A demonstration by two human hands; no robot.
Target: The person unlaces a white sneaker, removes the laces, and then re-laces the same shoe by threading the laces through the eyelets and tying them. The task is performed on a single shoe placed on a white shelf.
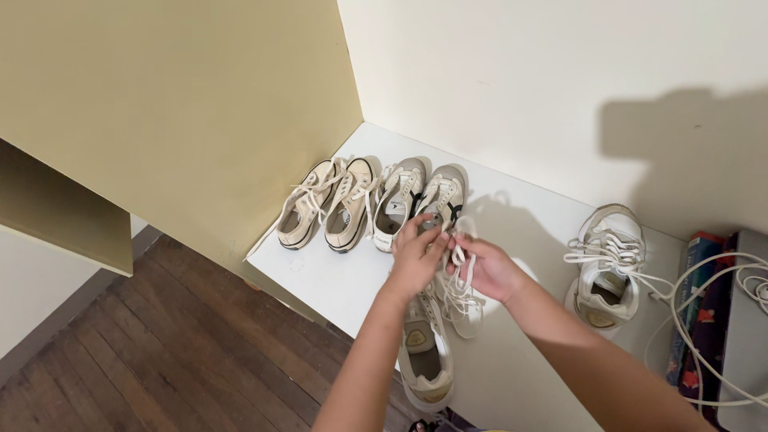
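A white sneaker (pixel 426 356) lies on the white shelf (pixel 336 276) right under my hands, heel toward me. My left hand (pixel 416 258) and my right hand (pixel 490 270) are both closed on its white laces (pixel 461 288), pinching loops above the tongue. Behind my hands a grey-and-white pair of sneakers (pixel 404 200) stands toes outward, partly hidden by my fingers. To the left of that pair stands a cream canvas pair (pixel 330 206) with loose laces trailing over the shelf edge.
A single white sneaker (pixel 608 268) with untied laces sits to the right. Books (pixel 704 320) and a grey box with a white cable (pixel 748 320) lie at the far right. Yellow wall panel at left, white wall behind, dark wood floor (pixel 144 352) below.
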